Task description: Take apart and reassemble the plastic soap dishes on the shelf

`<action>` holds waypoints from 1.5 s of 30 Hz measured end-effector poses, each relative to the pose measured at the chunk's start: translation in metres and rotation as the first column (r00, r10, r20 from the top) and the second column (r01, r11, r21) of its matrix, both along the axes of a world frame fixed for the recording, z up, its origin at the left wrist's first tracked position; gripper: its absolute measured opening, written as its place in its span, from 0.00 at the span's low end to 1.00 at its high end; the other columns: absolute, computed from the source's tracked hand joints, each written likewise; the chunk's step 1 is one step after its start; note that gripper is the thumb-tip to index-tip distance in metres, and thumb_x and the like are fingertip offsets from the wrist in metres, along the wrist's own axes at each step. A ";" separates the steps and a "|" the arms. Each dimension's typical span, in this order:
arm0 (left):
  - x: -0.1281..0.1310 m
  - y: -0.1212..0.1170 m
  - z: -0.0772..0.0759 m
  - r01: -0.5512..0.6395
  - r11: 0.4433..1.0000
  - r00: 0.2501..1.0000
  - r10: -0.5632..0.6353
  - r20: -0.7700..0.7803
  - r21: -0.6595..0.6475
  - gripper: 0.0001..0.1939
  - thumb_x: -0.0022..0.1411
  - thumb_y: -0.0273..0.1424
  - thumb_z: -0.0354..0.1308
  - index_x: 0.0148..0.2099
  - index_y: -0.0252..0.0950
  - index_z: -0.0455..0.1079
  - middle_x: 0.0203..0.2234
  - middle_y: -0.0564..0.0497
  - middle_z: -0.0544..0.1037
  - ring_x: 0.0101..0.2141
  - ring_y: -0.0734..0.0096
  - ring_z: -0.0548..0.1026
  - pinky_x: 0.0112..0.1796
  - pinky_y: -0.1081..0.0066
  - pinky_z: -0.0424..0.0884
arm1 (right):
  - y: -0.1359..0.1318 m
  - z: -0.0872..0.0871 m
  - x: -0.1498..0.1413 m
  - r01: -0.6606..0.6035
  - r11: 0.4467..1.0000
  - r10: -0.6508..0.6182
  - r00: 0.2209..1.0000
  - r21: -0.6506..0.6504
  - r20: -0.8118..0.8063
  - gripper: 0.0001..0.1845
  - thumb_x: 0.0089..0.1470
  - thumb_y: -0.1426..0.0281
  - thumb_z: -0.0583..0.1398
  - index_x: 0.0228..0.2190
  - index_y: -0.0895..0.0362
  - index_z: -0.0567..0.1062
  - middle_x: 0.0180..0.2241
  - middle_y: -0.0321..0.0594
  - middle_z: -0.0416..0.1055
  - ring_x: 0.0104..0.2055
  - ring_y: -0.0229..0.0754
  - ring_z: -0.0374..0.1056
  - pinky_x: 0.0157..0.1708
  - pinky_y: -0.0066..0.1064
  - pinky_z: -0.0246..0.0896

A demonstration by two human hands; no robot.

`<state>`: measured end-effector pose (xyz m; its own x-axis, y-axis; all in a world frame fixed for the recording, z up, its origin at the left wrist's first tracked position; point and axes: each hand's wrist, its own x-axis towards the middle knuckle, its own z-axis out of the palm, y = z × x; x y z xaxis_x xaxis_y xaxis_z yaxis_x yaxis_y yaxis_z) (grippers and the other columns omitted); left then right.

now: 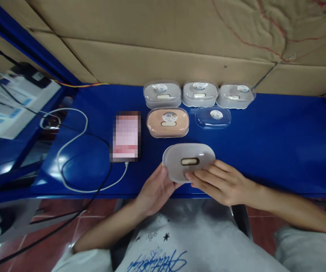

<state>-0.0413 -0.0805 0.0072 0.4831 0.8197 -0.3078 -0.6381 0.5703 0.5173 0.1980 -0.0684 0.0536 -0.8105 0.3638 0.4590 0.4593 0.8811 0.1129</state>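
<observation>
A grey oval box with a slot in its top lies at the near edge of the blue table. My left hand grips its near left side. My right hand lies across its near right edge with the fingers flat on the top. A loose clear lid with a round sticker lies on the table behind the box.
Three closed grey boxes stand in a row at the back, and a peach one sits in front of them. A phone with a white cable lies at the left. Cardboard lines the wall behind.
</observation>
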 end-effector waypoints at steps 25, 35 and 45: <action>-0.003 0.005 0.009 -0.077 0.993 0.997 0.075 -0.023 -0.090 0.30 0.71 0.38 0.64 0.72 0.43 0.66 0.58 0.44 0.81 0.65 0.48 0.72 0.67 0.48 0.66 | 0.094 -0.035 0.076 0.526 0.760 -0.540 0.838 -0.382 0.078 0.37 0.70 0.53 0.57 0.73 0.52 0.58 0.72 0.58 0.60 0.74 0.68 0.56 0.68 0.66 0.50; -0.005 0.005 0.009 -0.023 0.982 0.998 0.012 -0.060 -0.186 0.26 0.73 0.38 0.64 0.69 0.40 0.70 0.62 0.43 0.79 0.69 0.44 0.67 0.66 0.45 0.67 | 0.094 -0.024 0.081 0.484 0.735 -0.538 0.842 -0.474 0.025 0.47 0.59 0.45 0.67 0.70 0.50 0.62 0.69 0.56 0.64 0.70 0.68 0.62 0.65 0.64 0.58; 0.004 0.003 0.005 -0.004 0.998 0.999 0.007 0.043 -0.055 0.30 0.75 0.36 0.61 0.75 0.44 0.61 0.64 0.43 0.77 0.68 0.50 0.70 0.69 0.48 0.63 | 0.019 -0.007 0.001 0.201 0.838 -0.313 0.938 -0.508 -0.146 0.52 0.58 0.46 0.68 0.73 0.50 0.55 0.68 0.57 0.63 0.69 0.64 0.63 0.64 0.59 0.63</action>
<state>-0.0375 -0.0774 0.0122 0.4927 0.8047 -0.3312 -0.6624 0.5936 0.4569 0.1993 -0.0497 0.0462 -0.5584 0.7640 0.3232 0.6396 0.6446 -0.4188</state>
